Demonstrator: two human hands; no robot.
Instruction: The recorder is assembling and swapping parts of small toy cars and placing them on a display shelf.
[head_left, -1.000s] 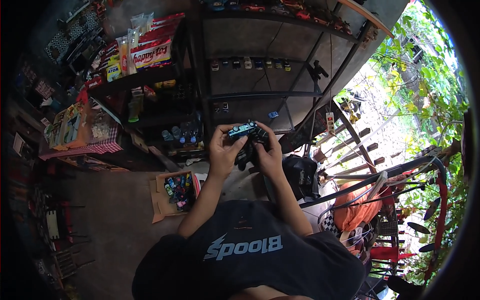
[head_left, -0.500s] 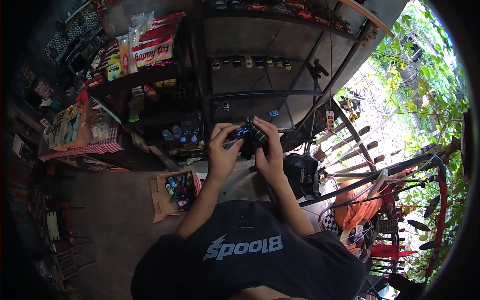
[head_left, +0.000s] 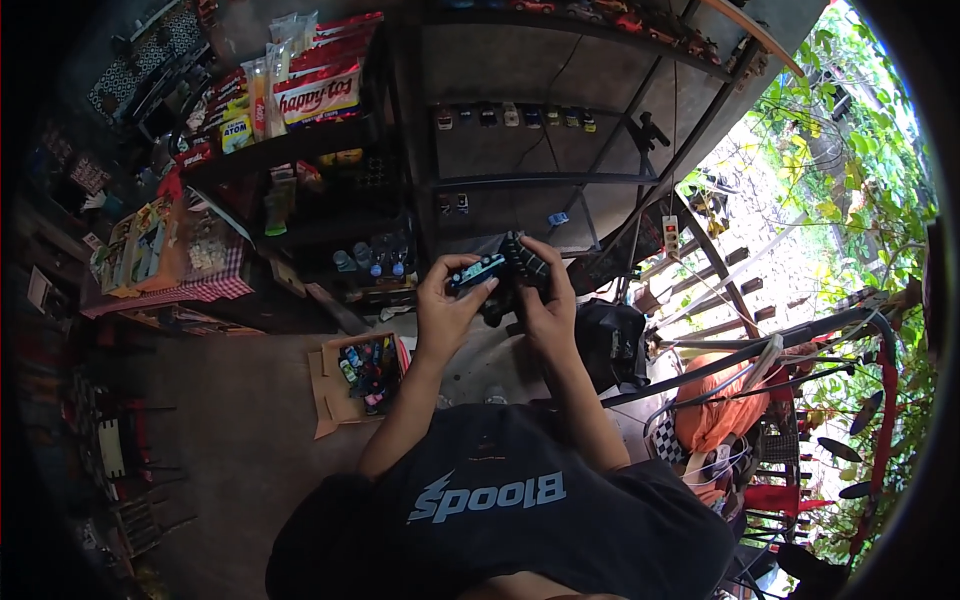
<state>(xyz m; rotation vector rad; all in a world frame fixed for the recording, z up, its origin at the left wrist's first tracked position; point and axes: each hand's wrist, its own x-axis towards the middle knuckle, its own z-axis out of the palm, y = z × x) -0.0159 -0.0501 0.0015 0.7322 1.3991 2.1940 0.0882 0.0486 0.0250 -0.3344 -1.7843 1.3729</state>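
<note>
Between the thumb and fingers of my left hand (head_left: 443, 312) is a small blue and black toy car (head_left: 479, 270), held tilted in front of my chest. My right hand (head_left: 552, 305) is closed on a dark bundle with pale lines (head_left: 524, 262), which looks like cloth; part of it hangs below the fingers. The bundle is right beside the car's right end; whether they touch I cannot tell. Below and left of my hands, an open cardboard box (head_left: 327, 392) holds several small toy cars (head_left: 360, 368).
Ahead stands a dark metal shelf rack (head_left: 545, 181) with rows of toy cars (head_left: 512, 116). Snack packets (head_left: 318, 95) fill a rack at left, near a table with a checked cloth (head_left: 215, 284). A black bag (head_left: 612, 345) and a metal railing (head_left: 740, 358) are at right.
The toy car has turned in my left hand, so more of its length shows. The dark bundle has shifted slightly to the right with my right hand. The view has moved a little.
</note>
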